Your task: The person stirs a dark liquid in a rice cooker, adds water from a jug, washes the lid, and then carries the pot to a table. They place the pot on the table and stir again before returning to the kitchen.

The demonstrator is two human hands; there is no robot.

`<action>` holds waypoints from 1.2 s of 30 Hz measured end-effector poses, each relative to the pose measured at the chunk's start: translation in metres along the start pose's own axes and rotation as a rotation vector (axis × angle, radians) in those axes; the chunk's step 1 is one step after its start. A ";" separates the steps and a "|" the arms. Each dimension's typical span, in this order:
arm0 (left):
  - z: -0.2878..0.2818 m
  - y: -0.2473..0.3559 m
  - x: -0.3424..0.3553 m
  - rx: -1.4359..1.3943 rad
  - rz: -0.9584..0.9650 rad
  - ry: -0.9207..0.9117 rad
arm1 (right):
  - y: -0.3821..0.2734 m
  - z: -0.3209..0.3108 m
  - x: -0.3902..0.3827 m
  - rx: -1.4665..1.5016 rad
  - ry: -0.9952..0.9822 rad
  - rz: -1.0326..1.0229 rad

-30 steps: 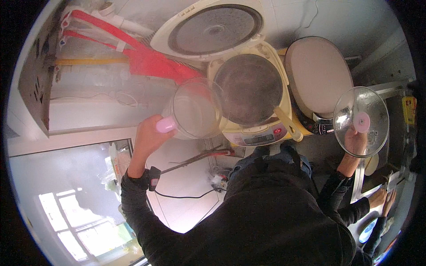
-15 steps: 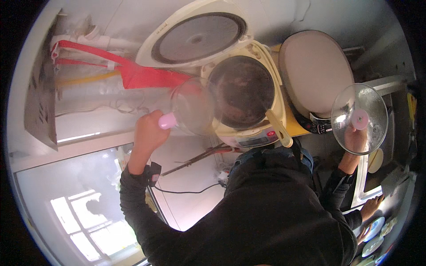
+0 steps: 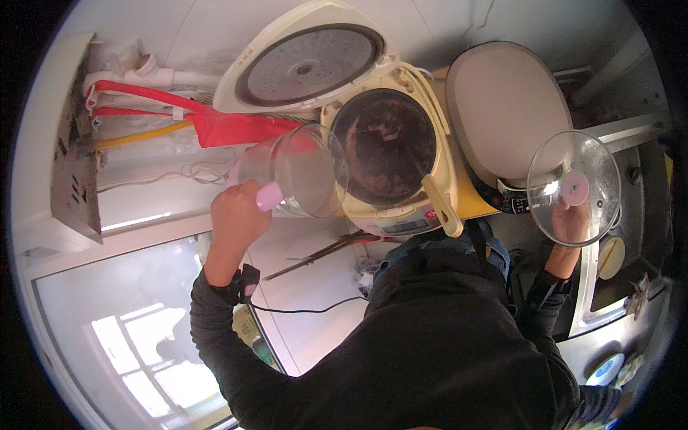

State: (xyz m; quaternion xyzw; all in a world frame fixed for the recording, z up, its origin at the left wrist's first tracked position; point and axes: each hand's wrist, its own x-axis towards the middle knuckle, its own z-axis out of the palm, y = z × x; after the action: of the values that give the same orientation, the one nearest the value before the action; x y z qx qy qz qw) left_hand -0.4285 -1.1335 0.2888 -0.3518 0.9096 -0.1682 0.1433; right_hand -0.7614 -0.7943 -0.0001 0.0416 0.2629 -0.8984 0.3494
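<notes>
My left hand point(image 3: 242, 216) is wrapped round the pink handle of a clear glass pot point(image 3: 309, 170). The pot is tilted beside an open cream rice cooker point(image 3: 408, 223), its rim overlapping the cooker's left edge in view. Dark brown contents point(image 3: 385, 140) show inside the cooker, and a cream-handled utensil point(image 3: 442, 208) leans out over its front rim. My right hand point(image 3: 571, 223) holds up a clear glass lid point(image 3: 542, 168) by its pink knob, seen through the glass. The lid is off to the right, apart from the pot.
The cooker's raised lid point(image 3: 312, 63) stands behind it. An oval appliance with a beige top point(image 3: 509, 107) sits to the right. Red plastic point(image 3: 236, 127) lies left near white pipes. A black cord point(image 3: 315, 310) trails from my left wrist. Another person's dark sleeve point(image 3: 598, 405) shows lower right.
The glass pot has tipped a little, so more of its side shows. The lid has shifted slightly left. At lower right, the other person's hands have drawn back toward the lower edge.
</notes>
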 end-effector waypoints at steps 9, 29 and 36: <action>-0.013 0.019 0.000 0.084 0.047 0.054 | -0.004 -0.014 -0.002 0.024 -0.067 -0.005; -0.021 0.023 -0.012 0.065 -0.087 -0.040 | -0.011 -0.021 -0.013 -0.003 -0.054 0.051; 0.009 -0.005 -0.023 -0.106 -0.151 0.072 | -0.014 -0.030 -0.035 -0.042 -0.012 0.078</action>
State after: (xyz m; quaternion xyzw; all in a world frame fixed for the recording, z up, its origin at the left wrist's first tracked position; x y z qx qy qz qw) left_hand -0.4062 -1.1229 0.2858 -0.4201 0.8927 -0.1429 0.0786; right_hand -0.7472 -0.7489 -0.0107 0.0391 0.2779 -0.8786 0.3863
